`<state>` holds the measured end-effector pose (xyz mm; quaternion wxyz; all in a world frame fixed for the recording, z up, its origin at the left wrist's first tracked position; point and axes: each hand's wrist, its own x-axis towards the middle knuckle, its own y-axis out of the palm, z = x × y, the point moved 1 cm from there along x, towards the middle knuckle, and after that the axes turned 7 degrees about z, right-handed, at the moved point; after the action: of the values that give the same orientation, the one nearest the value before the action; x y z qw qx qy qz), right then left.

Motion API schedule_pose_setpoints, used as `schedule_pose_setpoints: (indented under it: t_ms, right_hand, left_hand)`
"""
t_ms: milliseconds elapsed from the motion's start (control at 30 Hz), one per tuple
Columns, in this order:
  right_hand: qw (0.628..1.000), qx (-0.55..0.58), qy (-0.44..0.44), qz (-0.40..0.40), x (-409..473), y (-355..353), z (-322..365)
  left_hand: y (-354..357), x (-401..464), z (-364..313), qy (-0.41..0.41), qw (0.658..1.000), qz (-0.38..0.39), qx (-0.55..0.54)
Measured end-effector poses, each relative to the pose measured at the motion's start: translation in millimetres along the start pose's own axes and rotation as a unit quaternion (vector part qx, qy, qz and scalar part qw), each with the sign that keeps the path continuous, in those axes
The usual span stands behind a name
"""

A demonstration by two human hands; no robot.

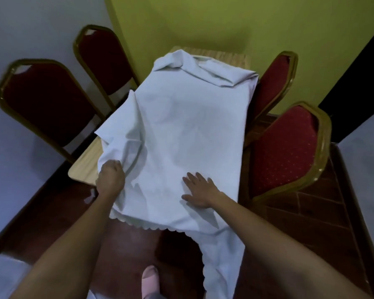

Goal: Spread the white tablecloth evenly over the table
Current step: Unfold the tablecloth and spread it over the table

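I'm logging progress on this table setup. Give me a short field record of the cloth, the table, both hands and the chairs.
tablecloth: white, bunched at the far end, near edge hanging off
table: wooden, near-left corner and far edge bare
left hand: closed on a fold of the cloth
right hand: flat, fingers spread, pressing the cloth
chairs: two on the left, two on the right, red with gold frames
spread: uneven, not done

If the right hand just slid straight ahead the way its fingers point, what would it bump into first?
Probably only flat white tablecloth for a while; the right hand would first meet the bunched fold at the far end, though depth is hard to judge.
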<state>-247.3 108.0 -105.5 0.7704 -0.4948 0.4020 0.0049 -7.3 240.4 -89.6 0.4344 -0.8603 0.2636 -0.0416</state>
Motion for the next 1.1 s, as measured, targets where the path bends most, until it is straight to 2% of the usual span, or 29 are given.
schedule_pose_setpoints:
  t_ms: [67, 133, 233, 333, 367, 433, 500, 533, 633, 667, 767, 867, 933, 1000, 1100]
  right_hand:
    - [1.0, -0.012, 0.021, -0.005, 15.7, 13.3, 11.6]
    - [0.998, -0.008, 0.022, -0.053, 30.0, 19.9, 27.0]
    - [0.996, -0.022, 0.003, -0.09, 48.8, 12.7, 43.0]
    - [0.993, -0.011, 0.022, -0.112, 68.1, -3.6, 63.4]
    - [0.991, -0.007, 0.027, -0.131, 72.7, -9.5, 71.2]
    - [0.988, -0.007, 0.023, -0.156, 83.8, -21.0, 87.4]
    - [0.99, -0.004, 0.008, -0.137, 93.6, -29.8, 100.9]
    - [0.994, 0.005, 0.006, -0.11, 98.1, -33.6, 106.4]
    - [0.999, 0.008, 0.031, -0.006, 112.3, -39.2, 119.9]
    - [0.999, -0.004, 0.043, 0.02, 116.7, -40.2, 123.5]
    - [0.995, -0.031, 0.056, 0.071, 123.6, -43.2, 125.1]
    - [0.994, -0.045, 0.052, 0.088, 122.8, -45.4, 125.5]
    - [0.994, -0.041, 0.053, 0.082, 120.2, -45.0, 127.0]
    - [0.995, -0.03, 0.056, 0.078, 118.5, -44.5, 128.0]
    - [0.995, -0.029, 0.059, 0.075, 117.1, -48.2, 127.2]
  left_hand:
    - [-7.1, 8.3, 5.8, 0.007, 0.995, -0.102, 0.007]
    - [-13.8, 25.8, 13.6, -0.007, 0.986, -0.164, -0.021]
    - [-20.0, 53.9, 15.8, -0.011, 0.977, -0.171, -0.128]
    - [-26.2, 83.9, 20.8, -0.066, 0.939, -0.198, -0.272]
    - [-25.7, 94.0, 25.8, -0.102, 0.933, -0.18, -0.294]
    - [-22.7, 114.4, 34.2, -0.149, 0.946, -0.052, -0.284]
    - [-19.8, 125.5, 34.8, -0.098, 0.958, 0.106, -0.246]
    - [-19.1, 127.9, 32.9, -0.061, 0.962, 0.157, -0.215]
    - [-13.7, 131.2, 23.5, -0.018, 0.977, 0.198, -0.073]
    - [-12.7, 130.6, 20.8, -0.022, 0.978, 0.195, -0.066]
    - [-15.9, 137.5, 19.6, -0.083, 0.962, 0.191, -0.179]
    - [-29.6, 151.3, 34.0, -0.065, 0.972, 0.179, -0.135]
    - [-40.9, 151.7, 42.0, -0.038, 0.986, 0.13, -0.095]
    - [-53.4, 147.2, 53.9, -0.044, 0.994, 0.06, -0.082]
    - [-86.3, 143.0, 79.9, -0.132, 0.983, -0.035, -0.125]
